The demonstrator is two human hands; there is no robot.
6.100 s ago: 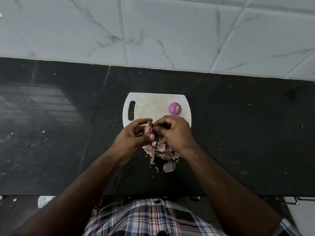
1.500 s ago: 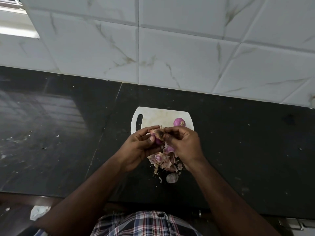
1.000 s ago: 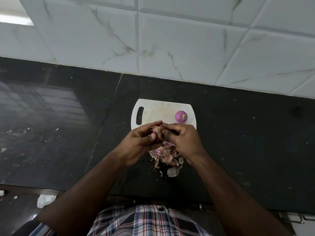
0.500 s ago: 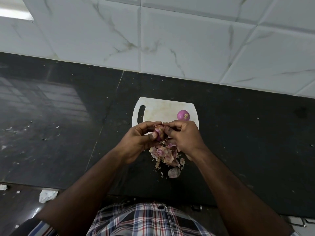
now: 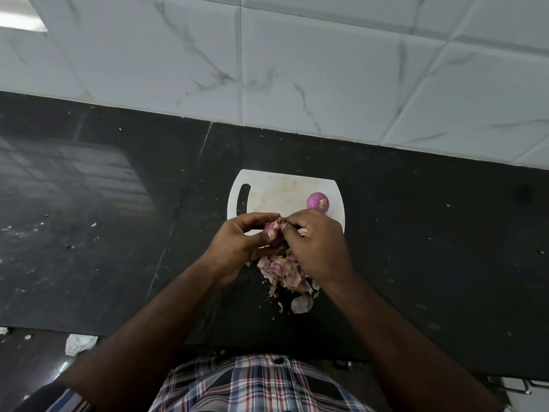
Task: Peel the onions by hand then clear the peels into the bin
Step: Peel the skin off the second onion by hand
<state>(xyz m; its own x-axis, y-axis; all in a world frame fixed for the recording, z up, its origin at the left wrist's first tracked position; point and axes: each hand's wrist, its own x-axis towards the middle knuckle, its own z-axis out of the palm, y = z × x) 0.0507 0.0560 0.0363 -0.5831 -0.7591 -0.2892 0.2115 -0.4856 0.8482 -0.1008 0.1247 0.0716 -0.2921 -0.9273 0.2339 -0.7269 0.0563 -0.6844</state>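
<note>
My left hand (image 5: 242,245) cups a small purple onion (image 5: 273,231) over the near edge of the white cutting board (image 5: 276,194). My right hand (image 5: 318,245) pinches the dry skin at the onion's top between thumb and fingers. A second purple onion (image 5: 318,201), smooth and bare of skin, rests on the board's far right part. A heap of pink and tan onion peels (image 5: 283,273) lies on the black counter just below my hands, partly hidden by my right wrist. No bin is in view.
The black stone counter (image 5: 104,233) runs left and right, with white specks on its left part. A white marbled tile wall (image 5: 297,69) stands behind it. Crumpled white paper (image 5: 78,343) lies on the floor below the counter's front edge.
More of the purple onion shows between my fingers than before, and the peel heap under my hands has grown since the oldest frame. The camera view has shifted slightly.
</note>
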